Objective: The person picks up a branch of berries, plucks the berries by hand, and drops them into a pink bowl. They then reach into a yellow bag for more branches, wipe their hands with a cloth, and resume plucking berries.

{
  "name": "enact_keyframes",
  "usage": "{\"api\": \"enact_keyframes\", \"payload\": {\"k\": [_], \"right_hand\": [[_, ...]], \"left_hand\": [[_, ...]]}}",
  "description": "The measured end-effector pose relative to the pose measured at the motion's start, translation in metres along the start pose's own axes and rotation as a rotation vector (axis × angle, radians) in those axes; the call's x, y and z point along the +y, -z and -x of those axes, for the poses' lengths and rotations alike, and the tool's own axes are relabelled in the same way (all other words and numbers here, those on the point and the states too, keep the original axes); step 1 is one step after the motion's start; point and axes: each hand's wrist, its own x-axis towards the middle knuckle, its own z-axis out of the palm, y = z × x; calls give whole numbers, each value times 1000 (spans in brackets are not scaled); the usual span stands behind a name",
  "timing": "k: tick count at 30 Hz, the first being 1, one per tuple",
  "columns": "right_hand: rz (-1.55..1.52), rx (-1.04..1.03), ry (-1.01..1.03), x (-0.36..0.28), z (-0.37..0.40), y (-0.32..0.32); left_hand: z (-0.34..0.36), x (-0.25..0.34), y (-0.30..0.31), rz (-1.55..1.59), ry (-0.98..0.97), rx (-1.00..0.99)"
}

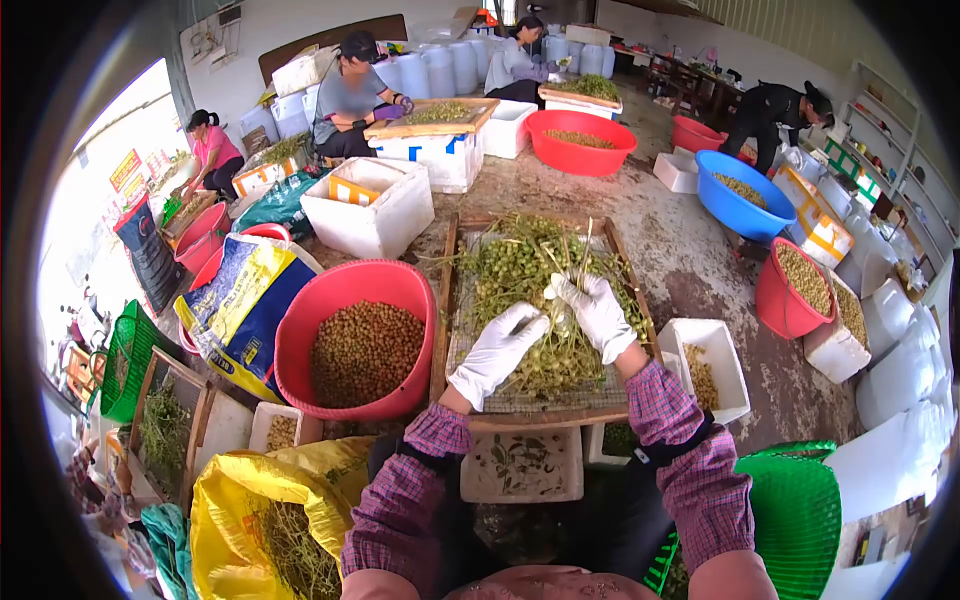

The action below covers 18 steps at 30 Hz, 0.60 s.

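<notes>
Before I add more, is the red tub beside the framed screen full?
Partly full: brown pieces lie in the red tub, bare wall above.

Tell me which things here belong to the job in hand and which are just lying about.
Part of the job:
- both gloved hands, left and right
- stems in the right
- leafy plants
- framed mesh
- probably the red tub

Apparently just lying about:
- blue-and-yellow sack
- white jugs
- shelves
</notes>
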Motion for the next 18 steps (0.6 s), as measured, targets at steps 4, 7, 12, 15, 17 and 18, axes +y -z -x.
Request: {"api": "enact_keyframes", "payload": {"k": [4, 7, 12, 15, 17, 18], "right_hand": [[-183, 32, 19, 15, -3, -3], [-170, 70, 58, 17, 8, -16], [-181, 86, 143, 22, 25, -32], [-156, 138, 204, 11, 17, -17], [-291, 167, 78, 13, 7, -7], [-353, 173, 42, 14, 4, 0]], "left_hand": [[-6, 5, 7, 420, 199, 169], [-5, 1, 8, 375, 297, 241], [-8, -34, 20, 302, 493, 400], [0, -55, 39, 292, 615, 433], [4, -62, 45, 688, 573, 373], [3, -66, 51, 884, 535, 337]]}}
